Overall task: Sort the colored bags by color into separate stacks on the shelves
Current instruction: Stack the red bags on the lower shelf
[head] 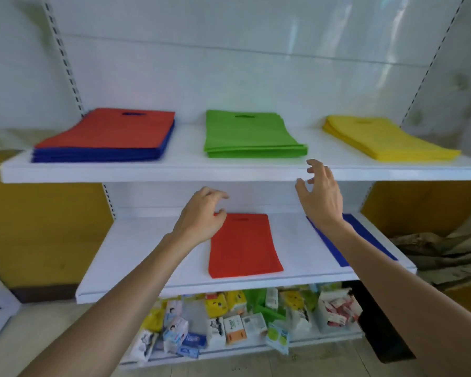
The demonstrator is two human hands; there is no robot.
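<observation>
Mixed stack: up and to the left of my left hand (201,213), on the upper shelf (185,159), one red bag (106,129) lies on top of a pile of blue bags (98,155). By my reading this pile is the unsorted part.
Left hand: it hangs over the far left corner of the single red bag (242,246) on the lower shelf (147,248), with the fingers loosely bent and nothing pinched. I cannot tell whether the thumb touches the fabric.
Green stack (250,134): it sits above and between my two hands, all one colour.
Right hand (321,194): it is raised in front of the upper shelf's edge, just below the green stack's near right corner. The fingers are spread and hold nothing.
Blue bag (339,258): it lies flat under my right forearm on the lower shelf, mostly hidden.
Yellow stack (386,140): it sits up and to the right of the right hand.
Step in hand: I judge the red and blue piles are being started on the lower shelf, one bag each.
Next move: I would reach up-left, pinch the top red bag by an edge without dragging the blue ones, and lay it squarely on the lower red bag.
</observation>
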